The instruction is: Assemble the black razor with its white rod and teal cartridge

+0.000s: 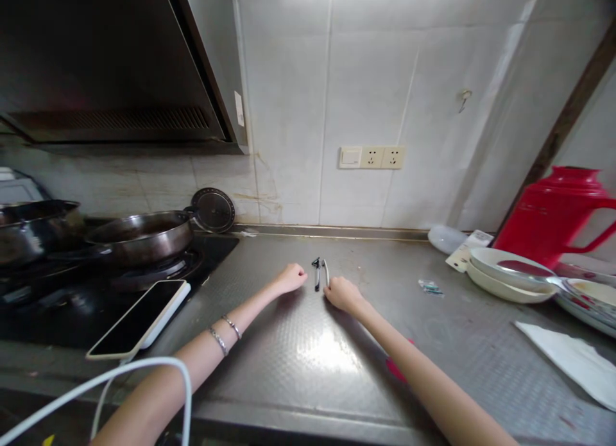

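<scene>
My left hand [291, 278] rests on the steel counter with its fingers curled in, and nothing shows in it. Just right of it lies a small black and silver razor-like tool [317, 276], its T-shaped head toward the wall. My right hand [342, 293] is closed at the near end of a slender, pale curved stick [326, 272] with a dark bit at its far tip. The fingers hide the stick's lower end. Stick and razor-like tool lie side by side, a narrow gap between them.
Left: a phone [139, 321] with a white cable [120, 368] by my left forearm, and a pan [144, 236] on the stove. Right: a small clear packet [430, 287], stacked dishes [510, 285], a red jug [553, 221], white paper [572, 359]. A pink object [397, 370] lies partly under my right forearm.
</scene>
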`<state>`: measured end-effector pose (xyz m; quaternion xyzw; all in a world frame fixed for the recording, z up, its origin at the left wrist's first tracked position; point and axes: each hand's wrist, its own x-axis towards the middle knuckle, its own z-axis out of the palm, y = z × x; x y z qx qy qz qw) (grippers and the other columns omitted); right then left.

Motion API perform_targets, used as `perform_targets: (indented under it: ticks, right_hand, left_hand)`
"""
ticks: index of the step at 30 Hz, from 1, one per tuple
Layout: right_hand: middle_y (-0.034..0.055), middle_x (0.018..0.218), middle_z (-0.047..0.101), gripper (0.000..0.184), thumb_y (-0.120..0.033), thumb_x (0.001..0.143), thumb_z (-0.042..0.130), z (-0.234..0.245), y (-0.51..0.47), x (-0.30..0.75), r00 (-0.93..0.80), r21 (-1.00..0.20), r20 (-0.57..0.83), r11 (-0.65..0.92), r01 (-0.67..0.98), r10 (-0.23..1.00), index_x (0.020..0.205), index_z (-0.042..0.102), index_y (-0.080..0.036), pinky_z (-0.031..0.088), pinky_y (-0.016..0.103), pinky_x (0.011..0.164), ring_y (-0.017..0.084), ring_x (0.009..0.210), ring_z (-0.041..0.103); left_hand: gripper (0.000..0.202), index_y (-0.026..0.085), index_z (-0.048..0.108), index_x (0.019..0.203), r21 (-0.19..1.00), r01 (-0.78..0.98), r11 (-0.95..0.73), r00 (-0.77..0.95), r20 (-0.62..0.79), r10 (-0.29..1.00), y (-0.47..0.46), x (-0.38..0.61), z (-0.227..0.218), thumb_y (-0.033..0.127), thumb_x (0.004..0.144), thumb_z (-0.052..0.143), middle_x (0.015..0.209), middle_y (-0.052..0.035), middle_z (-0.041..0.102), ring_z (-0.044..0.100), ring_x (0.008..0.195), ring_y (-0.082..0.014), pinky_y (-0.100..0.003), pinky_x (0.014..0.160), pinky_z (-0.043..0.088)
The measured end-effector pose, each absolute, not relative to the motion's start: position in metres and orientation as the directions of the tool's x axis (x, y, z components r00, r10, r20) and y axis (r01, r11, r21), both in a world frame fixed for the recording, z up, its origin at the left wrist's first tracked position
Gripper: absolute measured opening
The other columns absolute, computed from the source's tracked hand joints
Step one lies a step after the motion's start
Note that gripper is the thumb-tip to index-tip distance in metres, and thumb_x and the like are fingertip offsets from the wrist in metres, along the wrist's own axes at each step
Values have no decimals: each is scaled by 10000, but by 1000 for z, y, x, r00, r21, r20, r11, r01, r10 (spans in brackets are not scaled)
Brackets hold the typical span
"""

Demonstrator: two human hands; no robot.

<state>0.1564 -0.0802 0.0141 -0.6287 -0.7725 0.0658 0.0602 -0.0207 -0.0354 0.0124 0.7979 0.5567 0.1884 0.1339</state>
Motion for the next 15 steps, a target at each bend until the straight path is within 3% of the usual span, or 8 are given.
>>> perform_targets:
  ticks: [5,11,15]
  right_hand:
    - [203,959,666,360,-275,836,371,13,-80,157,-200,-174,16,200,964,980,922,667,-90,468,327,705,288,894,637]
    - [181,907,674,449,-419,875,322,18,-83,165,-188,-191,63,196,962,980,881,645,-108,450,304,678,272,846,640]
    - [122,904,669,318,-347,847,377,30,-79,210,-157,-210,131,182,961,979,968,592,-146,432,283,687,237,849,624]
  left_hand:
    - [284,132,533,498,425,839,-341,307,149,940,-34,-22,13,263,727,428,447,18,418,400,490,-106,-228,506,250]
    - [329,130,529,504,425,842,-333,296,153,943,-38,-17,17,276,768,397,456,14,433,394,483,-102,-227,503,247]
    - [339,133,534,518,424,847,-322,284,152,947,-39,-17,21,301,783,406,458,10,449,403,477,-106,-229,498,246]
